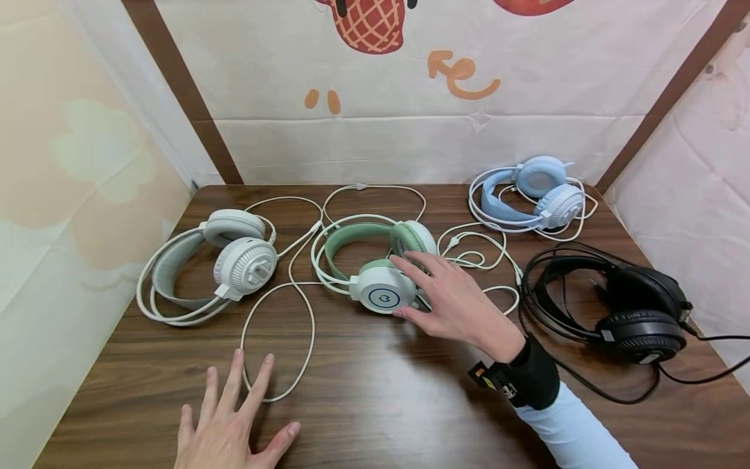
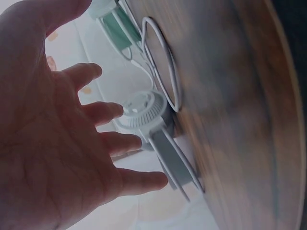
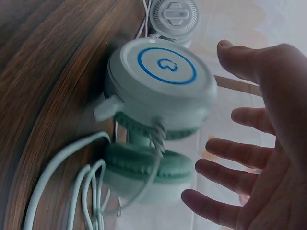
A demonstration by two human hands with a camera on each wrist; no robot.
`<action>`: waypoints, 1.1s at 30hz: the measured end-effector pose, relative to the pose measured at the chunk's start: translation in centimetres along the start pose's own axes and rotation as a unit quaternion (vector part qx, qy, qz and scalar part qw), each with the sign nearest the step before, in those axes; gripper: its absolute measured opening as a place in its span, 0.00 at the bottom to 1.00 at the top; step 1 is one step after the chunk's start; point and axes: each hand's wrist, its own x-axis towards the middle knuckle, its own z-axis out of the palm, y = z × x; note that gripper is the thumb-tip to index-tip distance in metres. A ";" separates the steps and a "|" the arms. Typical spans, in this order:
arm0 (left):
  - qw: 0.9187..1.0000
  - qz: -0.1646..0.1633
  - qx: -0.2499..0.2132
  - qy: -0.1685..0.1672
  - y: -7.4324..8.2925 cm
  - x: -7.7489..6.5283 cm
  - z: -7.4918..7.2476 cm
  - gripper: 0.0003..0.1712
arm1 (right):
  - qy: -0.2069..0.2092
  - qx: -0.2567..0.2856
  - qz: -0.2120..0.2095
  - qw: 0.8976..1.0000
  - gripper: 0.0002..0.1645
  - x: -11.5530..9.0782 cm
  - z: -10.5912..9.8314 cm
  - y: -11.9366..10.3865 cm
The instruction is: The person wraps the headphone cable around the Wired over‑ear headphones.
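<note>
Green-and-white headphones (image 1: pixel 383 290) lie mid-table, a blue ring printed on the near ear cup. My right hand (image 1: pixel 448 296) hovers at their ear cups, fingers extended. In the right wrist view a gap shows between that hand's thumb and the green-and-white headphones (image 3: pixel 163 72). At the lower left, my left hand (image 1: pixel 225 423) is held out with spread fingers, holding nothing. White-and-grey headphones (image 1: pixel 246 267) are the set nearest to it, and a loop of white cable (image 1: pixel 310 339) runs just past its fingertips. Beyond the left fingers, the white-and-grey headphones (image 2: pixel 144 112) also appear in the left wrist view.
Light blue headphones (image 1: pixel 559 205) sit at the back right, black headphones (image 1: pixel 641 332) at the right edge with a black cable trailing off. Thin pale cables (image 1: pixel 477 254) coil between the sets. A printed cloth wall (image 1: pixel 410 150) rises behind the brown wooden table (image 1: pixel 375 391).
</note>
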 end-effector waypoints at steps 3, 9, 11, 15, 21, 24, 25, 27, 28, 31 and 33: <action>1.000 -0.008 0.003 -0.001 -0.2 -0.2 0.4 0.58 | -0.006 0.002 0.005 1.000 0.47 0.8 0.9 0.1; 1.000 -0.013 0.003 -0.005 -0.3 -0.5 1.0 0.59 | -0.043 -0.010 0.022 0.999 0.50 1.5 2.6 0.3; 1.000 -0.015 0.001 -0.011 -0.3 -0.7 1.1 0.59 | -0.047 -0.017 0.022 0.998 0.50 1.4 3.0 0.4; 1.000 -0.014 0.003 -0.013 -0.3 -0.7 1.1 0.58 | -0.024 -0.020 0.005 1.000 0.48 1.4 3.2 0.6; 1.000 0.028 -0.010 -0.009 0.4 0.1 -0.3 0.56 | -0.007 0.035 -0.030 0.999 0.43 1.3 2.6 0.9; 0.995 0.089 -0.045 0.000 1.5 1.6 -2.1 0.53 | -0.010 0.056 -0.035 0.998 0.42 1.1 1.9 1.1; 0.992 0.112 -0.058 0.004 2.0 2.4 -2.9 0.52 | -0.009 0.060 -0.035 0.998 0.42 1.1 1.7 1.1; 0.985 0.158 -0.073 0.014 2.7 4.2 -4.4 0.50 | -0.011 0.060 -0.035 0.998 0.42 0.9 1.2 1.2; 0.981 0.178 -0.075 0.020 3.0 5.3 -5.1 0.49 | -0.011 0.058 -0.035 0.998 0.42 0.9 0.9 1.3; 0.973 0.216 -0.078 0.026 3.8 9.0 -7.0 0.48 | -0.013 0.053 -0.041 0.998 0.41 0.8 0.4 1.2; 0.971 0.223 -0.087 0.019 4.4 11.7 -7.7 0.47 | -0.015 0.049 -0.044 0.998 0.41 0.8 0.0 0.9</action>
